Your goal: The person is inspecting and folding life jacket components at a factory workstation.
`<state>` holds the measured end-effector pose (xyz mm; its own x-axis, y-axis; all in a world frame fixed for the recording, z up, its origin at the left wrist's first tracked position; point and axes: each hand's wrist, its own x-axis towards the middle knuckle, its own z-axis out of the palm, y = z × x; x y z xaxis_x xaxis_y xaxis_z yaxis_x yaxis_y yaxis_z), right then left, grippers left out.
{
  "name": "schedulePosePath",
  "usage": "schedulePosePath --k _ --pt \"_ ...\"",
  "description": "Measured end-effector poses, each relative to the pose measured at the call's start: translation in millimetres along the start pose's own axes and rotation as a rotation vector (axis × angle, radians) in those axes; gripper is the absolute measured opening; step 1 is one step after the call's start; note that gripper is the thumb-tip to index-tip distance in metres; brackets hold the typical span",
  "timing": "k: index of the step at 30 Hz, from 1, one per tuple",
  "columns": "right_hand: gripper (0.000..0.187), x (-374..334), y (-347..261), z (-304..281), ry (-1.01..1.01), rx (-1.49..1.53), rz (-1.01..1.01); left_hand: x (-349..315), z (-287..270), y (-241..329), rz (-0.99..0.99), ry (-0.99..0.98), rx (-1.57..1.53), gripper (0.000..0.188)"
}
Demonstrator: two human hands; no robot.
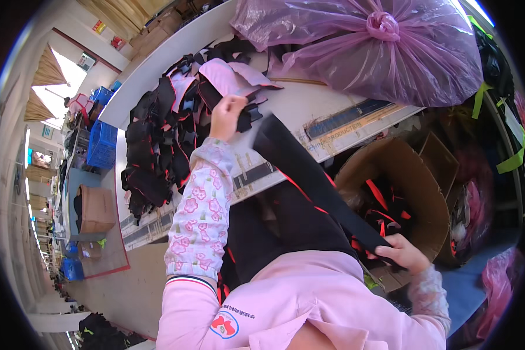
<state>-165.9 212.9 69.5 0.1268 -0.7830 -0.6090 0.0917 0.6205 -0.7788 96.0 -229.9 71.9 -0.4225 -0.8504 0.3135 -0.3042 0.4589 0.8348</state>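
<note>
My right hand (405, 255) grips the lower end of a long black fabric strip (315, 181) with red edging. The strip slants up and left across my lap, its far end raised by the table edge and slightly blurred. My left hand (226, 116) is closed, fingers curled, over the near side of a heap of black cut fabric pieces (157, 134) with red edges. Whatever its fingers may pinch is hidden. Among the heap lie pink-faced pieces (221, 76).
A large knotted pink plastic bag (385, 64) fills the far right of the white table (291, 96). Below it, beside my right hand, stands an open cardboard box (431, 216) with black and red scraps inside. Blue crates (102, 143) stand at far left.
</note>
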Motion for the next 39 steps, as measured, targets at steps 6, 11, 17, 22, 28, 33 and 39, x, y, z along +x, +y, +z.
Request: schedulePosePath --k 6,11,17,22,28,33,39 --pt "0.047 -4.3 115.8 -52.4 0.226 -1.498 0.485 -2.8 -31.4 -110.6 -0.514 0.552 0.553 0.057" --pt "0.033 80.9 79.5 -33.8 0.212 -0.975 -0.155 -5.3 -27.1 -121.1 -0.836 0.257 0.084 0.034" --pt "0.027 167.4 -42.7 15.8 0.268 -0.644 -0.774 -66.8 -25.0 -30.8 -0.406 0.401 -0.532 0.012" --pt "0.053 221.9 -105.3 82.7 0.366 -0.698 -1.088 -150.5 -0.4 16.5 -0.595 0.175 -0.763 0.009" --pt "0.036 282.9 -46.3 114.3 0.498 -0.931 -1.146 -189.9 21.8 -10.2 0.013 0.166 0.51 0.05" --pt "0.022 282.2 -45.4 118.7 0.463 -0.772 -1.015 -197.7 38.2 -17.0 0.118 -0.12 0.65 0.051" --pt "0.017 276.4 -44.1 123.2 0.384 -0.684 -0.946 -197.5 37.9 -39.2 0.091 0.012 0.529 0.014"
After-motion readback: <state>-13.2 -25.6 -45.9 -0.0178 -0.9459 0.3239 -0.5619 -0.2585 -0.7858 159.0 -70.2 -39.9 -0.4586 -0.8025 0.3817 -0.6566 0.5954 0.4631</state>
